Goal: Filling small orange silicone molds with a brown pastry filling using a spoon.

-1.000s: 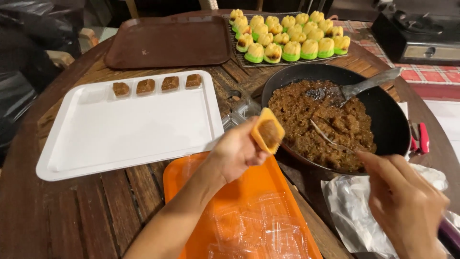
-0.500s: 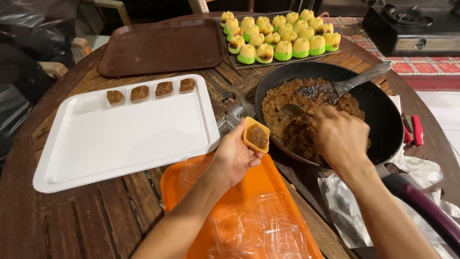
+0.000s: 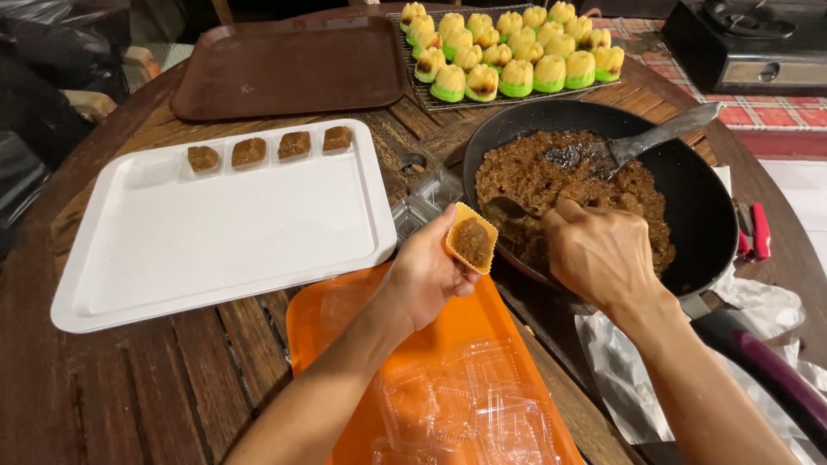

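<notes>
**Browns, Orange and Yellow-Green**

Small orange-yellow cup [image 3: 471, 241] of brown filling; black pan [image 3: 689, 207] with brown mixture; white tray [image 3: 215, 232]; dark brown tray [image 3: 289, 65]; orange tray [image 3: 448, 336]; yellow-and-green cakes [image 3: 508, 47]; red checked cloth [image 3: 775, 112]; brown wooden surface [image 3: 129, 387].

Clear plastic cups [image 3: 465, 413], small, square and see-through, lie in a loose cluster on the orange tray [image 3: 345, 319] at the near edge of the worktop. A short stack of the same clear cups [image 3: 422, 207] sits between the white tray [image 3: 215, 232] and the black pan [image 3: 698, 198]. Crumpled clear plastic wrap [image 3: 629, 379] lies on the worktop below the pan. No labels, signs or screens show.
</notes>
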